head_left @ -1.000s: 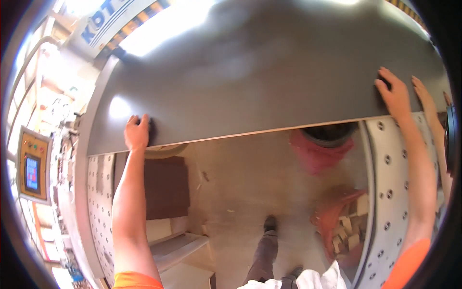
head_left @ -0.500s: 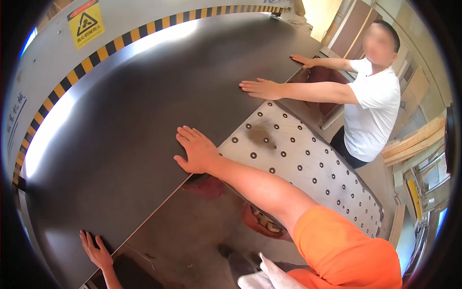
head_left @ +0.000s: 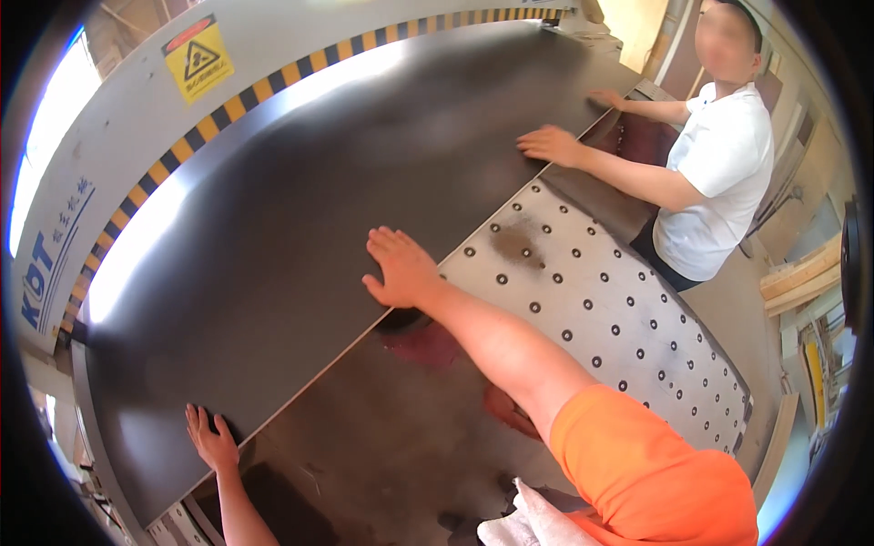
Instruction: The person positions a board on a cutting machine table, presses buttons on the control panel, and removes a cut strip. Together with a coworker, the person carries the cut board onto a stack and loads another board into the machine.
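Note:
A large dark grey panel (head_left: 282,264) lies flat, its far side along a grey machine beam (head_left: 118,136). My left hand (head_left: 215,441) rests on the panel close to its near left edge, palm down with fingers stretched. Farther right along that edge lies my right hand (head_left: 403,271), also flat with fingers spread. Neither hand grips anything. Beyond it, a co-worker in a white shirt (head_left: 724,182) has one hand (head_left: 553,146) on the panel by its edge and the other hand (head_left: 607,98) near the far right corner.
A pale table (head_left: 610,300) dotted with dark round holes adjoins the panel's near edge on the right. Yellow-and-black striping (head_left: 214,123) runs along the beam, below a yellow warning sign (head_left: 200,59). Boards (head_left: 801,273) stand at the right. My orange sleeve (head_left: 628,455) crosses the lower right.
The view has shifted, so the scene sits farther right and slightly higher. The co-worker's nearer hand has drawn back toward the panel's edge. Both my hands remain flat on the panel.

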Available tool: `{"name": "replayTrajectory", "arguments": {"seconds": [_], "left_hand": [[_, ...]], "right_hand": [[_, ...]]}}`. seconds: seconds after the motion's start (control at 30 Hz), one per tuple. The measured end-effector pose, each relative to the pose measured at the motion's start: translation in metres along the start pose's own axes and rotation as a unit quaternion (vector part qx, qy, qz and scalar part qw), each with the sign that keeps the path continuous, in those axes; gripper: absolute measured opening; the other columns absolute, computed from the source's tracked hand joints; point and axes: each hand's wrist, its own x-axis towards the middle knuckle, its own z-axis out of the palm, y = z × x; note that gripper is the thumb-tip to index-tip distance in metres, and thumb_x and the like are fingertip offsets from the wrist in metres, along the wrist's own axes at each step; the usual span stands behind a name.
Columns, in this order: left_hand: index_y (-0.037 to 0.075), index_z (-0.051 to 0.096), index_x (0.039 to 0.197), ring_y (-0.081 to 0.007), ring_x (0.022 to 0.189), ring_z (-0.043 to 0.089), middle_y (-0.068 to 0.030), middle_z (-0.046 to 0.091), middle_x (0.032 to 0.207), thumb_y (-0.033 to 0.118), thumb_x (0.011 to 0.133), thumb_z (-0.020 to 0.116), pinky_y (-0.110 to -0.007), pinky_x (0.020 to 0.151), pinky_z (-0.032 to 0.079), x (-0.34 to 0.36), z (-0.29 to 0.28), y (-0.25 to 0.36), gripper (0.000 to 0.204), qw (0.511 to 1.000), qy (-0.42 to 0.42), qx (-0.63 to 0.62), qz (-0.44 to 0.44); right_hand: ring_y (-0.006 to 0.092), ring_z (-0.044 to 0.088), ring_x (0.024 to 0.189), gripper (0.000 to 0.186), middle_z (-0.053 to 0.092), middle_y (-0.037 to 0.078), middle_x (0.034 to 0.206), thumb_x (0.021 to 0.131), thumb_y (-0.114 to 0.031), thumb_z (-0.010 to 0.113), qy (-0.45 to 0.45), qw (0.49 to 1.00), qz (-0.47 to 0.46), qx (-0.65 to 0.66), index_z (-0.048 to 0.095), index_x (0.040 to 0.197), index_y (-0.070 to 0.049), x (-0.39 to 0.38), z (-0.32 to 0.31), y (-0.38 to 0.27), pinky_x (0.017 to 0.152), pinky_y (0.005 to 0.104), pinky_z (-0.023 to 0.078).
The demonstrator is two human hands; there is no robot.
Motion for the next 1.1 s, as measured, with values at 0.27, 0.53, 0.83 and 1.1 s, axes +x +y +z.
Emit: {"name": "replayTrajectory", "arguments": {"seconds": [0.27,0.53,0.83,1.1], "left_hand": [[-0.001,0.061,0.126,-0.0337,0.140,0.036,-0.0158,0.043,0.150,0.030,0.091,0.056,-0.044,0.116,0.028,-0.001,-0.014,-0.006,0.047,0.998,0.038,-0.040,-0.025],[-0.003,0.058,0.129,-0.0427,0.143,0.027,-0.0253,0.039,0.149,0.031,0.086,0.052,-0.056,0.118,0.018,-0.002,-0.009,0.027,0.055,0.988,0.066,-0.136,0.004],[0.006,0.071,0.082,-0.0319,0.095,0.064,-0.0138,0.068,0.090,0.025,0.066,0.070,-0.044,0.087,0.051,-0.010,-0.132,-0.217,0.025,0.969,0.179,-0.079,0.152],[0.005,0.067,0.112,-0.0299,0.115,0.055,-0.0125,0.063,0.122,0.019,0.072,0.062,-0.039,0.103,0.044,-0.083,-0.385,-0.570,0.043,0.907,0.215,0.307,-0.195]], "right_hand": [[0.0348,0.041,0.136,0.058,0.050,0.018,0.142,0.082,-0.031,0.067,0.079,0.996,-0.038,0.019,0.055,0.127,0.004,0.015,0.015,-0.027,0.113,0.0430,0.034],[0.0340,0.042,0.137,0.049,0.050,0.017,0.143,0.089,-0.028,0.059,0.001,0.989,-0.143,0.041,0.057,0.128,0.002,-0.011,0.094,-0.267,0.114,0.0427,0.034],[0.0310,0.041,0.138,0.041,0.048,0.015,0.146,0.101,-0.022,0.046,0.009,0.995,-0.090,0.034,0.055,0.131,0.004,-0.008,0.123,-0.295,0.113,0.0400,0.034],[0.0323,0.039,0.140,0.041,0.045,0.014,0.149,0.100,-0.019,0.046,-0.001,0.994,-0.108,0.018,0.052,0.134,0.004,-0.012,0.126,-0.303,0.114,0.0409,0.033]]}}
